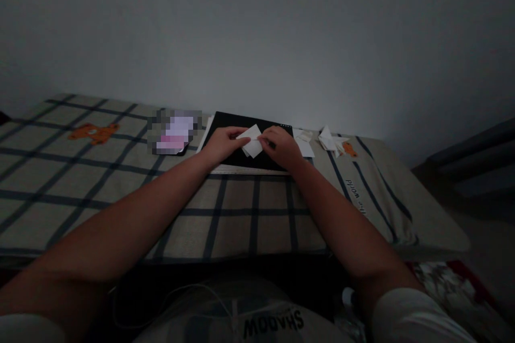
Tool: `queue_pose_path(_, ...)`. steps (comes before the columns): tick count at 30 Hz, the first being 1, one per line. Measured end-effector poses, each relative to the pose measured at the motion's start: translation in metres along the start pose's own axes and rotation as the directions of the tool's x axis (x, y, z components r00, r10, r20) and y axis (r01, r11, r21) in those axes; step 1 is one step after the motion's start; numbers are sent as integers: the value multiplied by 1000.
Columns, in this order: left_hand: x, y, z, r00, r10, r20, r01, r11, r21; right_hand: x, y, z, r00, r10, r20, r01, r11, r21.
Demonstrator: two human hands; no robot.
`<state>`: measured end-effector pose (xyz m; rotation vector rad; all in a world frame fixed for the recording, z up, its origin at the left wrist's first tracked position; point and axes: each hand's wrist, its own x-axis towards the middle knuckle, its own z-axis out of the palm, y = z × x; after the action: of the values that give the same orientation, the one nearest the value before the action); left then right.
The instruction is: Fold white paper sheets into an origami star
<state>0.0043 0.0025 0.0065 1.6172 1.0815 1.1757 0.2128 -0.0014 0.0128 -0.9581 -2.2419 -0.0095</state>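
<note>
The person's shirt (257, 327) is nearest, with dark lettering (274, 323) across it, and the two arms reach forward from it over the counter (241, 225), which is covered in a checked cloth. At their far end is a small piece of folded white paper (253, 144), held between both hands just above or on the black notebook (265, 162); whether it touches the cover is hard to tell. The left hand (223, 144) pinches its left corner, thumb on top and fingers behind. The right hand (284, 144) has thumb and fingertips drawn together at the right edge, pinching there; the exact grip is partly hidden by the fingers.

The paper looks several layers thick, yet should weigh next to nothing and bend easily. It is probably a little stiffer along the folds and softer at loose flaps, and likely dry rather than slippery. A hard tug could tear or crumple it, and a loose grip might let the layers spring apart. The best hold is a light pinch at opposite corners, with the thumb flat across the layers; the notebook offers a firm backing for pressing creases.

Right of the notebook lie loose sheets (306, 149) and, just beyond, a pointed folded piece (330, 140). A phone (175, 134), blurred out, lies to the left.
</note>
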Motion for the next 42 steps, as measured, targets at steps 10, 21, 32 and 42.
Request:
queue_pose_path(10,-1,0,-2,999,33,28,-36,994,106,-1,2,2,1000,2,-14,-1,998,64)
queue_pose_path(21,-1,4,-2,999,38,13,-40,978,203,-2,-3,3,999,-18,41,18,1000,0)
queue_pose_path(32,-5,7,-3,994,100,45,-109,944,312,-1,0,9,995,-50,-90,59,994,92)
queue_pose_path(42,-4,6,-2,992,113,53,-123,947,296,-1,-4,4,997,-73,-17,73,997,-14)
